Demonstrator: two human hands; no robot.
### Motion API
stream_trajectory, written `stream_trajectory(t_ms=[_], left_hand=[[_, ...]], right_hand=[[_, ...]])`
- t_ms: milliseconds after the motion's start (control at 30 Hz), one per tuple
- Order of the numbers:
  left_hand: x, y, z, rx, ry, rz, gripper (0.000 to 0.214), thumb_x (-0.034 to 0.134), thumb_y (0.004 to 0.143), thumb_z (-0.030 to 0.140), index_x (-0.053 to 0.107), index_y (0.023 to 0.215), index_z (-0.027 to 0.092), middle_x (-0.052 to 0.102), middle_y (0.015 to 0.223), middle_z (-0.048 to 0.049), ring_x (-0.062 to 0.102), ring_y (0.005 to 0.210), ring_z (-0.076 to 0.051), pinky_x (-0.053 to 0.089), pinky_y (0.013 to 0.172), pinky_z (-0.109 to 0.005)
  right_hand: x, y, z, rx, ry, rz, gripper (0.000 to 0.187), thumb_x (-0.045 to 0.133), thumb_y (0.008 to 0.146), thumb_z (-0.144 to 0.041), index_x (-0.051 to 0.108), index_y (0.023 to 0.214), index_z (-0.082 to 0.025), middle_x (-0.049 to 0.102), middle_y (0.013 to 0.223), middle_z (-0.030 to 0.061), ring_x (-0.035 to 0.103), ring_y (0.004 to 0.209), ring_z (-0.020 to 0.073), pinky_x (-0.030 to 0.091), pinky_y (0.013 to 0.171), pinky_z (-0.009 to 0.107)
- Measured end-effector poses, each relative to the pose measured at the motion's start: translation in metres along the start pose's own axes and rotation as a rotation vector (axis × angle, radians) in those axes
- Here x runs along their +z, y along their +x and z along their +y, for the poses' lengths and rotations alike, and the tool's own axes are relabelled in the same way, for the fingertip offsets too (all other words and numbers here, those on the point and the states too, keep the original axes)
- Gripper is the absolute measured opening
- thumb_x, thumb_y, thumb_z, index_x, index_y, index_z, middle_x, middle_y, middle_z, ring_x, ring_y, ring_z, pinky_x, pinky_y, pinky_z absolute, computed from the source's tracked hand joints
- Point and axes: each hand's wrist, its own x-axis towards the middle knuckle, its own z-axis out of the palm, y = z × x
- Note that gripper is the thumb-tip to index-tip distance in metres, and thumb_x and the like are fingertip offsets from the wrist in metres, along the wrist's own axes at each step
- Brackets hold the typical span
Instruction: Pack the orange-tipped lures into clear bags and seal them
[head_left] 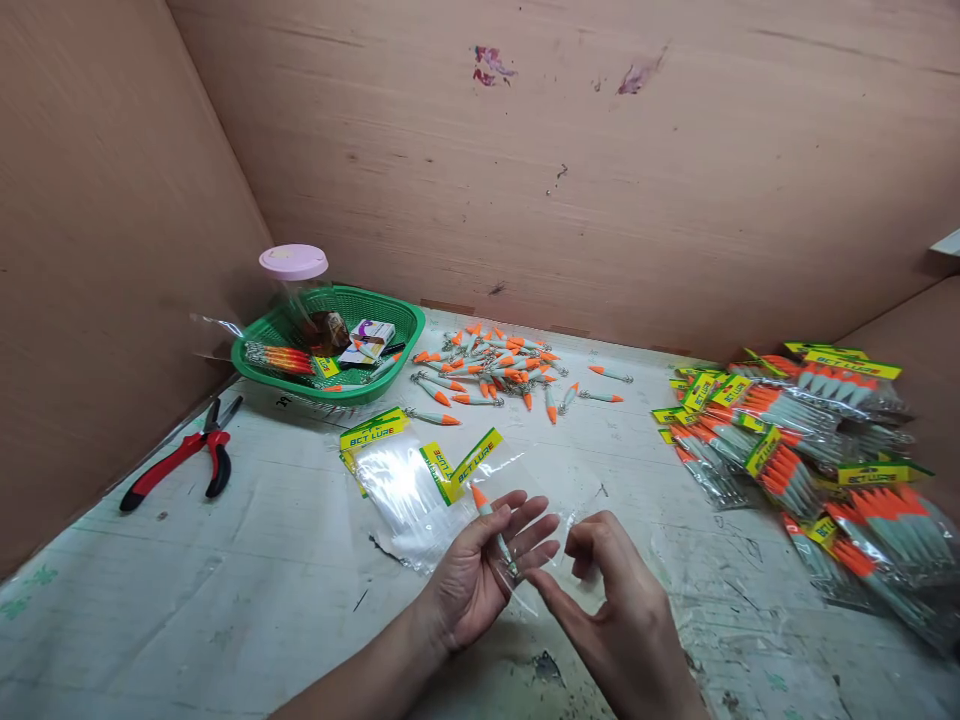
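Note:
My left hand [480, 570] is palm up near the table's front edge, its fingers round a clear plastic bag [491, 470] with a yellow label, and an orange-tipped grey lure [491, 525] sits in that bag across the fingers. My right hand [611, 600] is just right of it, fingers curled and pinching the bag's lower end. A stack of empty labelled bags [394, 475] lies just beyond my left hand. A loose heap of orange-tipped lures [495, 370] lies farther back at the middle.
A green basket [405, 315] with small boxes, lures and a pink-lidded jar [294, 275] stands at the back left. Red-handled pliers [184, 455] lie at the left. Filled lure packets [802, 440] are piled on the right. Cardboard walls enclose the table.

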Motion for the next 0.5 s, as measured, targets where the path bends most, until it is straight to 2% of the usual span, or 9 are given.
stream_trajectory(t_ms=[100,167,200,267,333,400,500], left_hand=[[0.001,0.002,0.006,0.023,-0.028,0.053,0.016,0.054,0.085,0.014,0.064,0.097,0.009,0.072,0.098,-0.0105,0.068,0.093,-0.023,0.052,0.088,-0.037],[0.002,0.003,0.010,0.048,-0.040,0.080,0.018,0.051,0.087,0.014,0.063,0.098,0.009,0.072,0.097,-0.0108,0.068,0.093,-0.022,0.052,0.089,-0.037],[0.003,0.003,0.011,0.055,-0.038,0.089,0.018,0.050,0.088,0.014,0.063,0.099,0.008,0.072,0.097,-0.0112,0.068,0.092,-0.022,0.052,0.088,-0.037],[0.003,0.004,0.013,0.064,-0.026,0.095,0.019,0.051,0.088,0.015,0.062,0.102,0.008,0.071,0.099,-0.0124,0.068,0.093,-0.023,0.053,0.087,-0.037],[0.002,0.006,0.014,0.068,-0.010,0.100,0.021,0.053,0.087,0.017,0.061,0.104,0.008,0.071,0.102,-0.0139,0.067,0.094,-0.023,0.054,0.086,-0.037],[0.001,0.007,0.014,0.074,0.004,0.107,0.024,0.055,0.086,0.017,0.059,0.107,0.008,0.070,0.105,-0.0150,0.067,0.096,-0.024,0.054,0.086,-0.037],[0.000,0.009,0.017,0.089,0.016,0.116,0.025,0.056,0.085,0.017,0.058,0.108,0.008,0.069,0.106,-0.0150,0.067,0.094,-0.024,0.054,0.086,-0.037]], right_hand=[[-0.012,0.018,0.031,0.001,0.046,-0.056,0.024,0.061,0.082,-0.032,0.049,0.098,-0.020,0.052,0.088,0.0042,0.054,0.071,0.0147,0.050,0.063,0.028],[-0.016,0.039,0.068,0.060,-0.062,0.019,0.018,0.052,0.088,-0.032,0.049,0.100,-0.019,0.054,0.088,0.0048,0.055,0.071,0.0146,0.051,0.064,0.029],[-0.014,0.051,0.088,0.079,-0.196,-0.004,0.015,0.048,0.089,-0.031,0.050,0.097,-0.019,0.055,0.084,0.0041,0.055,0.067,0.0138,0.050,0.062,0.028],[-0.005,0.076,0.128,0.074,-0.268,-0.075,0.010,0.051,0.086,-0.025,0.055,0.091,-0.018,0.056,0.077,0.0029,0.054,0.060,0.0135,0.048,0.056,0.028],[0.011,0.097,0.155,0.029,-0.320,-0.153,0.012,0.054,0.081,-0.018,0.059,0.092,-0.017,0.058,0.083,0.0050,0.056,0.067,0.0157,0.049,0.060,0.030],[0.026,0.113,0.169,-0.030,-0.370,-0.220,0.021,0.057,0.076,-0.012,0.062,0.095,-0.018,0.060,0.092,0.0084,0.056,0.082,0.0209,0.048,0.069,0.033],[0.038,0.123,0.169,-0.100,-0.439,-0.290,0.023,0.056,0.074,-0.007,0.065,0.093,-0.018,0.061,0.091,0.0112,0.051,0.093,0.0271,0.043,0.078,0.040]])
